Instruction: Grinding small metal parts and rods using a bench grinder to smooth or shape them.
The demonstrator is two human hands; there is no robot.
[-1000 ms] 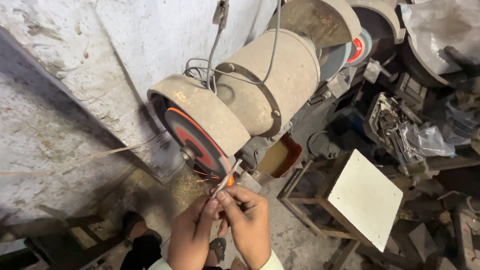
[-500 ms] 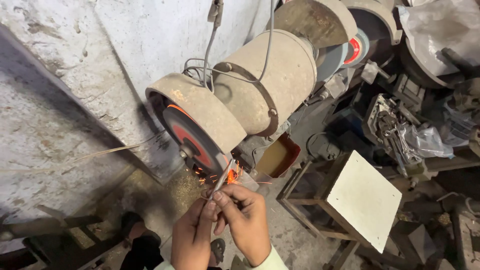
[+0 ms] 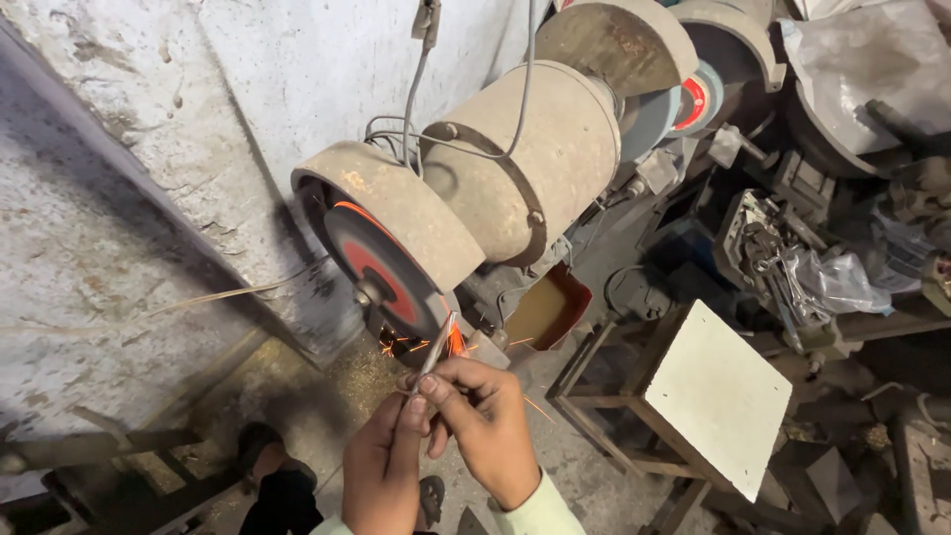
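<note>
A dusty bench grinder (image 3: pixel 525 168) stands against the wall, its red-centred grinding wheel (image 3: pixel 381 272) under a curved guard. My left hand (image 3: pixel 381 476) and my right hand (image 3: pixel 485 426) pinch a thin metal blade (image 3: pixel 436 347) together and press its tip against the wheel's lower edge. Orange sparks (image 3: pixel 426 345) fly from the point of contact. The blade's lower part is hidden by my fingers.
A small wooden stool with a white top (image 3: pixel 718 396) stands to the right. A brown tray (image 3: pixel 547 307) sits under the motor. A second grinder (image 3: pixel 693 69) and cluttered metal parts (image 3: pixel 792 267) fill the right. My feet (image 3: pixel 287 485) are on the dusty floor.
The blade has come to the wheel's lower edge, and sparks now fly. Both hands have stayed together on the blade, shifting only slightly.
</note>
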